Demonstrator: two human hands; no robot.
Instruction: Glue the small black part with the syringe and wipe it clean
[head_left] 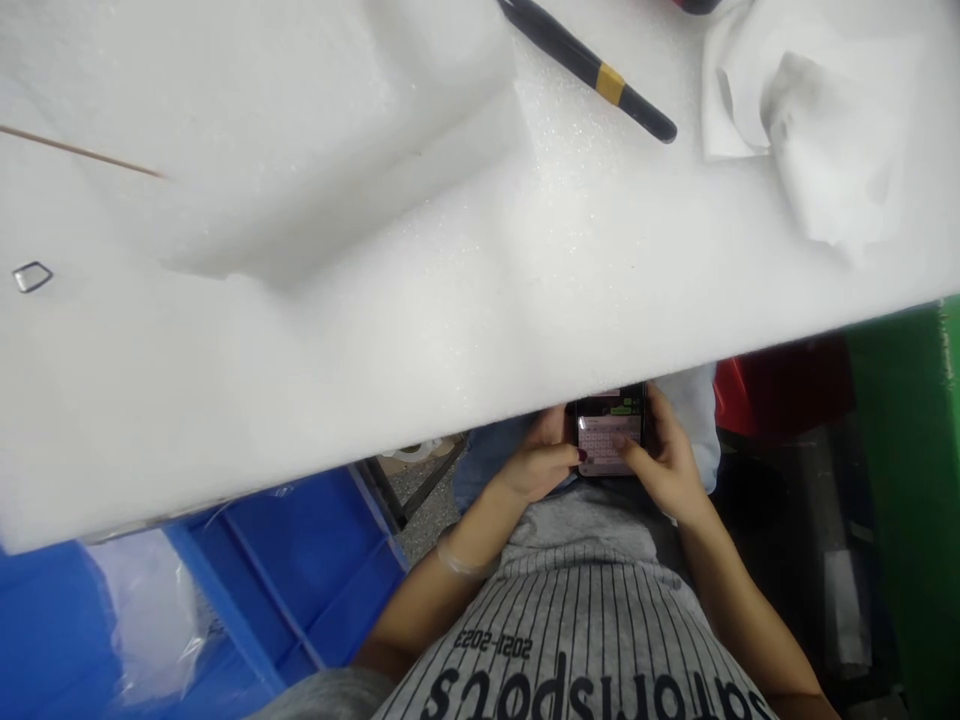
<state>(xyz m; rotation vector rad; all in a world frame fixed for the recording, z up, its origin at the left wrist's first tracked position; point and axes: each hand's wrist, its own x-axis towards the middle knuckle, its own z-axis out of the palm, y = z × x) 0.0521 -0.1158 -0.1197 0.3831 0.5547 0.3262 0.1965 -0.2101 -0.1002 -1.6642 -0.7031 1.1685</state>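
Plainly, a smartphone (609, 430) is gripped in both hands, held just beyond the lower edge of a thick white foam slab (322, 330), with a pale on-screen keyboard displayed. The left hand (536, 460) is closed around the phone's lower left side, and a dark red fingernail (582, 456) is seen at its screen edge. The right hand (664, 465) is curled around the right side, with its fingers (628, 447) laid over the keyboard. A clear wristband (459, 562) is worn on the left wrist. Below the hands, a grey striped T-shirt (570, 640) is seen, its print upside down in this view.

On the foam slab, a black-handled tool with a yellow band (600, 80) is placed at top centre, and a crumpled white cloth (817, 130) at upper right. A thin wooden stick (79, 150) and a small metal loop (32, 277) are found at the left. A blue plastic crate (247, 590) is seen at lower left, holding a clear plastic bag (146, 620), and a green bin (911, 480) stands at the right.
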